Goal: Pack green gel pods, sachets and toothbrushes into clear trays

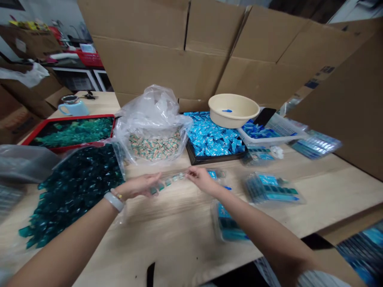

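Between my two hands stretches a strip of small clear-and-teal pieces (172, 181), slightly blurred, just above the table. My left hand (140, 186), with a pale bangle at its wrist, is closed on the strip's left end. The right end is pinched between the fingertips of my right hand (201, 179). Beyond my right hand lie a blue packet (212, 174) and clear plastic, partly covered by that hand. Under my right forearm is a clear tray (226, 221) with blue and teal contents. Another filled clear pack (271, 187) lies to its right.
At left is a heap of dark teal pieces (80, 191), with a red-rimmed tray (115, 125) behind it. A clear bag (155, 103) of small printed pieces, blue sachets (214, 135), a cream basin (235, 119) and a white basket (284, 127) stand along the cardboard wall (167, 67).
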Demonstrator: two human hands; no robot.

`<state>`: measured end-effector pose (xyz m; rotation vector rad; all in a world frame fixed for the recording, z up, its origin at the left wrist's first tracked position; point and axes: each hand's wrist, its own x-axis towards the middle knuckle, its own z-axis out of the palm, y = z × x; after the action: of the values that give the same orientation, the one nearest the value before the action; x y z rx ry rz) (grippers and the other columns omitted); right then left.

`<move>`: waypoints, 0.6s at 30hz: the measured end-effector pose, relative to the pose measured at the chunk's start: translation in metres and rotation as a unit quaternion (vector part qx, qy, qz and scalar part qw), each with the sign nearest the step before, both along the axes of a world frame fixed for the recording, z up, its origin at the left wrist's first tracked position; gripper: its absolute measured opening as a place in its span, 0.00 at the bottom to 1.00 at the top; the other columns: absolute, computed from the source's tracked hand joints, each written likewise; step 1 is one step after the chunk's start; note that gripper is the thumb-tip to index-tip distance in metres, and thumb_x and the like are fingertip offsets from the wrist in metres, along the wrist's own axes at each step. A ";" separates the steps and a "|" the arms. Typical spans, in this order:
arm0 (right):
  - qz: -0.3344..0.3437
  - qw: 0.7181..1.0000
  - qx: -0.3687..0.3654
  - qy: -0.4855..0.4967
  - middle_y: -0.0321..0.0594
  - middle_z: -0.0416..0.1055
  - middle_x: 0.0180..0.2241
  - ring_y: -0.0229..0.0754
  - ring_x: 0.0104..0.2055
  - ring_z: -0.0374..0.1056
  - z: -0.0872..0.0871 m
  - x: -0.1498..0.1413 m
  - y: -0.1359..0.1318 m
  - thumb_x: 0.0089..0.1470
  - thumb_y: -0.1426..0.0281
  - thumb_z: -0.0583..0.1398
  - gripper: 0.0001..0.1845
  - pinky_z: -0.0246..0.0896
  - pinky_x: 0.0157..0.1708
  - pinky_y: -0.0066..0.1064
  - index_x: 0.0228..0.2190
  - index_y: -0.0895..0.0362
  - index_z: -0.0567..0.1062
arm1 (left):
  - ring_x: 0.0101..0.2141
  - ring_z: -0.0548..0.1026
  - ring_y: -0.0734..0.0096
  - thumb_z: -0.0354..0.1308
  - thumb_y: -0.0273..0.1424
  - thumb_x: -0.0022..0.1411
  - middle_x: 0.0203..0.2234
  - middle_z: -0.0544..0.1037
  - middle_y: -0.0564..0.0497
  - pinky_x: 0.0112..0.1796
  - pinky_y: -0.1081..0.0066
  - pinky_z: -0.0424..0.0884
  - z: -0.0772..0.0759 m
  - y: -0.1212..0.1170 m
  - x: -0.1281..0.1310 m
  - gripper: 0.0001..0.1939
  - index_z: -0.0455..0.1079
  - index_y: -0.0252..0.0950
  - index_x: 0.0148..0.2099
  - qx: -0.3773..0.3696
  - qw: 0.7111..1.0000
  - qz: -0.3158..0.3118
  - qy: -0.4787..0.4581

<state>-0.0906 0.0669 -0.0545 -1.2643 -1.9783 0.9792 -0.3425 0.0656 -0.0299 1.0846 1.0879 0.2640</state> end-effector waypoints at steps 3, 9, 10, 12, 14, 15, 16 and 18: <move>-0.093 0.992 -0.043 0.074 0.33 0.67 0.22 0.34 0.24 0.62 0.019 0.054 0.000 0.44 0.65 0.58 0.10 0.57 0.24 0.25 0.30 0.59 0.69 | 0.29 0.71 0.68 0.47 0.53 0.50 0.32 0.73 0.45 0.32 0.69 0.67 0.020 0.003 0.044 0.28 0.67 0.32 0.38 -0.037 0.992 0.057 -0.111; -0.319 0.935 -0.110 -0.113 0.42 0.71 0.25 0.40 0.27 0.67 0.008 0.136 0.000 0.46 0.67 0.56 0.16 0.58 0.25 0.27 0.37 0.62 0.70 | 0.19 0.69 0.76 0.53 0.30 0.53 0.16 0.67 0.54 0.24 0.75 0.67 -0.020 0.014 0.157 0.08 0.65 0.30 0.34 0.150 0.983 0.058 0.091; -0.338 0.922 -0.108 -0.152 0.45 0.71 0.27 0.42 0.30 0.67 -0.001 0.140 0.000 0.45 0.68 0.56 0.15 0.58 0.28 0.29 0.37 0.63 0.71 | 0.17 0.68 0.76 0.53 0.29 0.53 0.14 0.65 0.55 0.22 0.75 0.66 -0.032 0.014 0.170 0.07 0.65 0.30 0.34 0.158 0.978 0.065 0.123; -0.352 0.910 -0.105 -0.191 0.49 0.72 0.31 0.46 0.36 0.67 -0.022 0.143 -0.001 0.45 0.70 0.56 0.13 0.58 0.33 0.31 0.35 0.63 0.72 | 0.15 0.67 0.74 0.54 0.28 0.52 0.11 0.64 0.56 0.20 0.75 0.65 -0.054 0.013 0.186 0.07 0.65 0.30 0.34 0.170 0.971 0.075 0.152; -0.348 0.909 -0.108 -0.204 0.52 0.72 0.32 0.49 0.40 0.66 -0.039 0.143 -0.004 0.47 0.69 0.55 0.11 0.57 0.36 0.32 0.30 0.62 0.74 | 0.14 0.67 0.73 0.55 0.28 0.51 0.10 0.64 0.56 0.21 0.74 0.64 -0.068 0.009 0.193 0.06 0.66 0.30 0.32 0.188 0.963 0.079 0.177; -0.343 0.909 -0.113 -0.207 0.52 0.72 0.32 0.49 0.40 0.66 -0.044 0.143 -0.006 0.48 0.69 0.54 0.11 0.57 0.37 0.32 0.27 0.62 0.74 | 0.15 0.67 0.72 0.55 0.27 0.50 0.10 0.64 0.55 0.21 0.73 0.64 -0.071 0.006 0.195 0.05 0.66 0.30 0.31 0.199 0.959 0.080 0.187; -0.337 0.911 -0.119 -0.207 0.52 0.72 0.31 0.49 0.39 0.67 -0.048 0.144 -0.008 0.48 0.69 0.53 0.12 0.57 0.36 0.32 0.25 0.61 0.75 | 0.16 0.68 0.71 0.56 0.27 0.50 0.11 0.66 0.54 0.23 0.73 0.64 -0.072 0.004 0.195 0.04 0.67 0.31 0.30 0.210 0.954 0.082 0.196; -0.325 0.916 -0.131 -0.197 0.50 0.72 0.28 0.48 0.37 0.68 -0.049 0.146 -0.009 0.48 0.69 0.54 0.12 0.58 0.35 0.31 0.22 0.61 0.74 | 0.21 0.71 0.69 0.57 0.26 0.48 0.15 0.69 0.51 0.27 0.72 0.65 -0.068 0.000 0.196 0.03 0.67 0.31 0.29 0.238 0.944 0.089 0.213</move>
<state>0.0557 0.0580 -0.1035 -2.2253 -1.5148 0.6913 -0.1461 0.0654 -0.0981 1.5202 1.5635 0.4676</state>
